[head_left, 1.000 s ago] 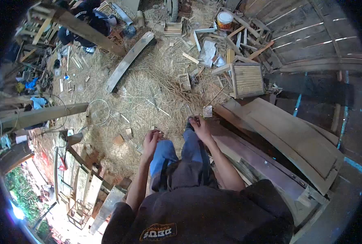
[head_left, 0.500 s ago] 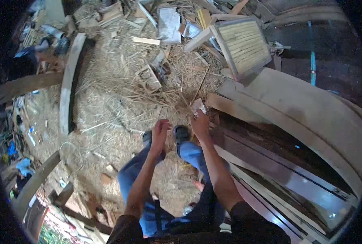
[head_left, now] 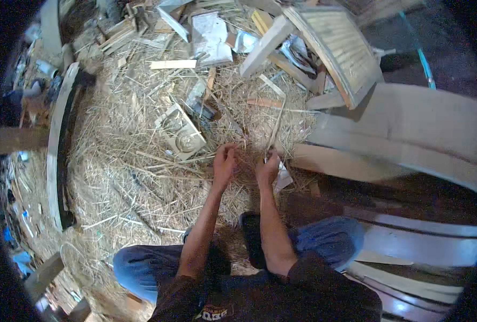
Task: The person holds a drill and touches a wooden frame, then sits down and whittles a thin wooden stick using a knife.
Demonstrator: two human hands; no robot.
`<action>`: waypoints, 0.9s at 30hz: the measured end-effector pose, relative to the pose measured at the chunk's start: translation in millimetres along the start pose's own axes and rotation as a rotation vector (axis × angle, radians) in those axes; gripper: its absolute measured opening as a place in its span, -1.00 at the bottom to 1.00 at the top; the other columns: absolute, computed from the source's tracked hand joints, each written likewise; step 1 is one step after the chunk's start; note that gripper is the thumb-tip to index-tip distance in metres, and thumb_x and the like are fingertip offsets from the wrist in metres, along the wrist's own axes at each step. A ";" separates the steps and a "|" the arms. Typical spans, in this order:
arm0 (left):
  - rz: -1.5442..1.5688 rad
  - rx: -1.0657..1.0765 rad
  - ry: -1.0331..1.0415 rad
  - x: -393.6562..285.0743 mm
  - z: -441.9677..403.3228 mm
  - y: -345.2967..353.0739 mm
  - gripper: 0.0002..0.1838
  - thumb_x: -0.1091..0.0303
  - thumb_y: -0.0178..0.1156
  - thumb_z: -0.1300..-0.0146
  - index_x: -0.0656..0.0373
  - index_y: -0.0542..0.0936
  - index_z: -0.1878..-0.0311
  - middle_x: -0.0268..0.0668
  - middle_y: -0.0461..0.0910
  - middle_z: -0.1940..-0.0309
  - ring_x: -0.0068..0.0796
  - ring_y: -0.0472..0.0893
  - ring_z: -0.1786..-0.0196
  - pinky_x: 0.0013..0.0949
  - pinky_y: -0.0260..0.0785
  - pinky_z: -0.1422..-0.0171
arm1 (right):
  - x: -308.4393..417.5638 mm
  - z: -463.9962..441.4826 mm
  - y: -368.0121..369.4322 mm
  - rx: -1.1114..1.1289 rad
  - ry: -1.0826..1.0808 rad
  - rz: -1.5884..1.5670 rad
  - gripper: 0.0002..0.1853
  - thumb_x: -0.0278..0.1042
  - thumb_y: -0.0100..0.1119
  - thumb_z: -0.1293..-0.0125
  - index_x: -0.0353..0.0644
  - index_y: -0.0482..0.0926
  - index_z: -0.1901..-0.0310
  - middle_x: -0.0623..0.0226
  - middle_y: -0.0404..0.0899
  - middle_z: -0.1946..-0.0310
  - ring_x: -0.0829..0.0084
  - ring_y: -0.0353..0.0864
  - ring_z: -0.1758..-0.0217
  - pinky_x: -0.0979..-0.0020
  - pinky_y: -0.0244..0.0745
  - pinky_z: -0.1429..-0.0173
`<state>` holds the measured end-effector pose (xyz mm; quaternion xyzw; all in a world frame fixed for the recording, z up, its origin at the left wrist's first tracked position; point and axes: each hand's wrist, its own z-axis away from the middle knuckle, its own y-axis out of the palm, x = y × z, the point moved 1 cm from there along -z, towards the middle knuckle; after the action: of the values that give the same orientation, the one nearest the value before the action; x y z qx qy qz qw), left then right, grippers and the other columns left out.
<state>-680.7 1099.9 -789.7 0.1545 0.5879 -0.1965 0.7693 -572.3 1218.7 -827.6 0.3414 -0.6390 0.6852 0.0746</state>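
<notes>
My left hand [head_left: 225,165] hovers low over the straw, its fingers loosely bent and apart, with nothing visible in them. To its left lies a square pale frame [head_left: 183,134] with a round shape inside. My right hand [head_left: 268,169] is pinched closed; a tiny pale bit shows at the fingertips, too small to name. A thin stick [head_left: 277,124] runs from those fingertips up across the straw; whether they grip it is unclear. Partly behind the right wrist lies a white flat piece [head_left: 284,178]. My knees are bent wide on either side.
A slatted wooden panel [head_left: 337,48] leans at the upper right above a large curved board [head_left: 394,126]. Long glossy panels [head_left: 420,241] lie at right. A long beam [head_left: 58,150] lies at left. White sheets [head_left: 211,37] and wood scraps litter the far floor.
I have lowered into a crouch, and the floor looks closer. Both hands have come nearer to the straw; the right has moved off the white flat piece toward the stick's lower end.
</notes>
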 end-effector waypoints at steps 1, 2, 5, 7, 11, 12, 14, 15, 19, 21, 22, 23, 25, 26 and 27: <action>0.107 -0.025 -0.110 -15.9 10.5 -6.5 -0.75 0.28 0.02 -0.56 0.21 0.55 -0.11 -0.34 0.62 0.10 -0.57 0.57 0.10 -0.42 0.43 0.00 | 25.9 6.3 -22.2 0.069 0.016 -0.070 -0.57 -0.36 0.34 -0.25 -0.25 0.48 -0.12 0.01 0.64 0.19 -0.01 0.65 0.13 0.08 0.49 0.03; 0.213 -0.049 -0.222 -34.6 22.7 -13.1 -0.75 0.28 0.03 -0.56 0.20 0.56 -0.11 -0.34 0.63 0.08 -0.56 0.57 0.09 -0.41 0.44 0.00 | 52.6 13.9 -49.0 0.140 0.039 -0.138 -0.54 -0.36 0.36 -0.23 -0.26 0.47 -0.14 0.02 0.65 0.20 0.03 0.66 0.17 0.11 0.51 0.06; 0.185 -0.047 -0.066 -101.7 62.5 -40.3 -0.72 0.26 0.03 -0.57 0.21 0.53 -0.16 -0.32 0.63 0.04 -0.54 0.60 0.06 -0.40 0.45 -0.02 | 92.2 43.2 -92.4 0.295 0.017 -0.264 -0.44 -0.38 0.43 -0.22 -0.30 0.45 -0.22 0.18 0.66 0.31 0.33 0.64 0.38 0.28 0.52 0.29; 0.279 -0.001 -0.234 -153.3 92.4 -58.9 -0.67 0.22 0.04 -0.57 0.24 0.51 -0.21 -0.32 0.63 0.03 -0.54 0.60 0.04 -0.41 0.45 -0.07 | 149.9 67.1 -147.0 0.390 0.006 -0.422 -0.49 -0.43 0.39 -0.27 -0.30 0.46 -0.22 0.30 0.62 0.37 0.47 0.59 0.42 0.38 0.48 0.36; 0.357 -0.027 -0.229 -314.8 156.4 -85.6 -0.67 0.23 0.09 -0.55 0.26 0.54 -0.20 -0.34 0.62 0.07 -0.58 0.58 0.06 -0.45 0.44 -0.05 | 276.5 99.2 -281.8 0.610 -0.012 -0.636 -0.58 -0.48 0.34 -0.35 -0.26 0.46 -0.20 0.45 0.57 0.37 0.67 0.52 0.40 0.55 0.42 0.37; 0.318 -0.053 -0.179 -361.3 171.0 -93.6 -0.67 0.24 0.10 -0.54 0.26 0.55 -0.19 -0.35 0.62 0.09 -0.60 0.57 0.07 -0.47 0.43 -0.04 | 318.2 100.8 -325.8 0.632 -0.064 -0.674 -0.58 -0.48 0.36 -0.34 -0.24 0.46 -0.18 0.46 0.57 0.35 0.70 0.51 0.38 0.57 0.42 0.35; 0.358 -0.064 -0.233 -467.5 203.1 -112.4 -0.73 0.29 0.14 -0.52 0.27 0.60 -0.10 -0.40 0.62 0.17 -0.65 0.56 0.13 -0.51 0.41 -0.01 | 390.8 105.7 -406.5 0.715 -0.061 -0.777 -0.58 -0.49 0.38 -0.32 -0.23 0.44 -0.16 0.46 0.57 0.31 0.72 0.52 0.34 0.60 0.42 0.31; 0.388 -0.085 -0.223 -518.7 221.1 -121.4 -0.74 0.31 0.15 -0.51 0.27 0.61 -0.09 -0.41 0.62 0.19 -0.65 0.56 0.14 -0.52 0.41 0.00 | 422.1 108.3 -445.1 0.778 -0.007 -0.836 -0.57 -0.50 0.38 -0.31 -0.22 0.44 -0.16 0.46 0.57 0.29 0.71 0.52 0.33 0.60 0.42 0.29; 0.444 -0.225 -0.025 -689.8 297.4 -146.7 -0.81 0.37 0.17 -0.48 0.26 0.63 -0.02 -0.40 0.64 0.22 -0.66 0.58 0.15 -0.50 0.42 0.01 | 544.1 111.8 -602.2 0.909 -0.346 -0.698 -0.52 -0.45 0.38 -0.33 -0.22 0.38 -0.20 0.32 0.66 0.26 0.56 0.65 0.29 0.51 0.50 0.27; 0.451 -0.364 0.020 -763.5 335.0 -152.5 -0.81 0.37 0.16 -0.49 0.25 0.63 -0.02 -0.40 0.66 0.21 -0.65 0.59 0.15 -0.49 0.43 0.00 | 589.5 114.3 -659.1 1.015 -0.408 -0.765 -0.53 -0.45 0.41 -0.30 -0.25 0.44 -0.17 0.30 0.69 0.19 0.57 0.67 0.16 0.50 0.53 0.20; 0.402 -0.401 0.042 -791.6 354.8 -156.4 -0.81 0.38 0.14 -0.50 0.27 0.57 -0.04 -0.35 0.67 0.20 -0.62 0.61 0.12 -0.47 0.46 -0.03 | 607.5 115.8 -686.4 1.064 -0.456 -0.764 -0.54 -0.46 0.42 -0.30 -0.25 0.45 -0.17 0.29 0.69 0.17 0.57 0.68 0.13 0.50 0.54 0.18; 0.458 -0.461 0.061 -814.7 377.8 -157.7 -0.82 0.39 0.14 -0.50 0.27 0.55 -0.04 -0.34 0.67 0.20 -0.61 0.61 0.11 -0.46 0.47 -0.04 | 619.7 120.7 -710.7 1.115 -0.494 -0.759 -0.54 -0.46 0.42 -0.29 -0.26 0.46 -0.17 0.28 0.69 0.16 0.57 0.68 0.11 0.50 0.54 0.15; 0.560 -0.557 0.125 -847.3 412.6 -159.0 -0.83 0.40 0.12 -0.51 0.27 0.51 -0.05 -0.30 0.67 0.19 -0.59 0.62 0.09 -0.44 0.49 -0.05 | 643.6 126.8 -748.6 1.194 -0.528 -0.707 -0.55 -0.48 0.41 -0.29 -0.24 0.49 -0.18 0.31 0.67 0.21 0.60 0.53 0.28 0.49 0.45 0.20; 0.583 -0.592 0.180 -854.5 427.4 -158.6 -0.84 0.41 0.10 -0.52 0.25 0.46 -0.06 -0.29 0.65 0.21 -0.55 0.64 0.07 -0.38 0.54 -0.07 | 648.9 129.8 -753.1 1.210 -0.627 -0.705 -0.56 -0.46 0.42 -0.29 -0.24 0.50 -0.16 0.34 0.63 0.26 0.61 0.48 0.31 0.49 0.41 0.23; 0.574 -0.681 0.224 -852.7 441.9 -156.3 -0.84 0.40 0.10 -0.52 0.25 0.46 -0.06 -0.30 0.64 0.22 -0.54 0.64 0.08 -0.36 0.55 -0.06 | 649.4 134.8 -757.4 1.228 -0.717 -0.695 -0.58 -0.44 0.43 -0.29 -0.24 0.52 -0.15 0.38 0.60 0.30 0.62 0.42 0.34 0.49 0.38 0.26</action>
<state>-580.8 858.9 147.8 0.0695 0.6321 0.2468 0.7312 -605.1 1007.2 156.1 0.7016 0.0117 0.7009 -0.1278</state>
